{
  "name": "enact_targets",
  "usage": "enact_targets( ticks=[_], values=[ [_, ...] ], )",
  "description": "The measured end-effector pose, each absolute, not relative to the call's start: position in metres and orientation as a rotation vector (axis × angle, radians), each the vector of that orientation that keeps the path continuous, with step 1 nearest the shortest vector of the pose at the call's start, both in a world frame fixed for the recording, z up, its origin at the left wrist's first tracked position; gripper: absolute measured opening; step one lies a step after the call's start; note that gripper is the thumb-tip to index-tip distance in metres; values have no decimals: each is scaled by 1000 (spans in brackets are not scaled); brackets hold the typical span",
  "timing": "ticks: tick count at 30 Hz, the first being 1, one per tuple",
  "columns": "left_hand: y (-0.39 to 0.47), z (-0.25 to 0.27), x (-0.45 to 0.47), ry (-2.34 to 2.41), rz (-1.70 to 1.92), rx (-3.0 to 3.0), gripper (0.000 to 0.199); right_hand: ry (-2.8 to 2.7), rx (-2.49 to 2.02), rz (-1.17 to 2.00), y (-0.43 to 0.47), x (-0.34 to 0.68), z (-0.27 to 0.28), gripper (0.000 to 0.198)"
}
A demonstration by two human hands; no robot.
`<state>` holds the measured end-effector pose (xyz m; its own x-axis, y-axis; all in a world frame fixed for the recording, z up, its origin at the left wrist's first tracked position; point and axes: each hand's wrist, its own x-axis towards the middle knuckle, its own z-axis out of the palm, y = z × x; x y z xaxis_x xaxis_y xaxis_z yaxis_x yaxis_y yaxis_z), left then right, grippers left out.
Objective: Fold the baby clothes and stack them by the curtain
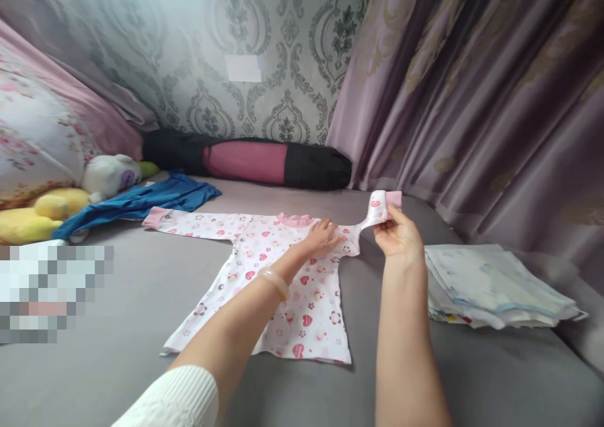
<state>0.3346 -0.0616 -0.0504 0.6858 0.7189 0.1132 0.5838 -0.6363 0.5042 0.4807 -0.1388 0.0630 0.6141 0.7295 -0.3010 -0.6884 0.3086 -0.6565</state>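
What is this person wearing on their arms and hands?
The left hand is bare, with a pale translucent bangle on the wrist and a white ribbed knit sleeve pushed up near the elbow. The right hand and forearm are bare, with no jewellery or gloves visible.

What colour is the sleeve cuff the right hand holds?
Pink, seen in the head view: the cuff pinched by the right hand.

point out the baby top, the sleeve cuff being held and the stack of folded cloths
baby top (302, 301), head view, on the heart-print front panel
sleeve cuff (387, 202), head view, on the pink end pinched by the right hand (400, 235)
stack of folded cloths (491, 282), head view, on the top cloth
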Motion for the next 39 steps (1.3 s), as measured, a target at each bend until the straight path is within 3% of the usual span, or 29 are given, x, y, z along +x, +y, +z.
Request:
enact_targets(
  ticks=[7, 12, 17, 26, 31, 36, 39],
  values=[
    [-58, -35, 252, 1045, 856, 2005, 33, -118, -940, 960, -135, 456, 54, 23],
    [-66, -38, 200, 1176, 978, 1434, 42, -166, -921, 1046, -127, 433, 49, 23],
    [-71, -50, 180, 1235, 1104, 1233, 36, -275, -958, 1114, -122, 411, 37, 20],
    [-71, -55, 181, 1127, 1233, 1113, 34, -540, -1148, 1224, -117, 376, 4, 10],
    [-77, -53, 183, 991, 1223, 1099, 43, -726, -1270, 1235, -121, 353, -12, 7],
    [-80, -51, 188, 1000, 1146, 1158, 52, -846, -1318, 1344, -127, 346, -15, 18],
    [-80, -50, 188, 1028, 1141, 1210, 56, -820, -1303, 1343, -126, 356, -10, 12]
  ],
)
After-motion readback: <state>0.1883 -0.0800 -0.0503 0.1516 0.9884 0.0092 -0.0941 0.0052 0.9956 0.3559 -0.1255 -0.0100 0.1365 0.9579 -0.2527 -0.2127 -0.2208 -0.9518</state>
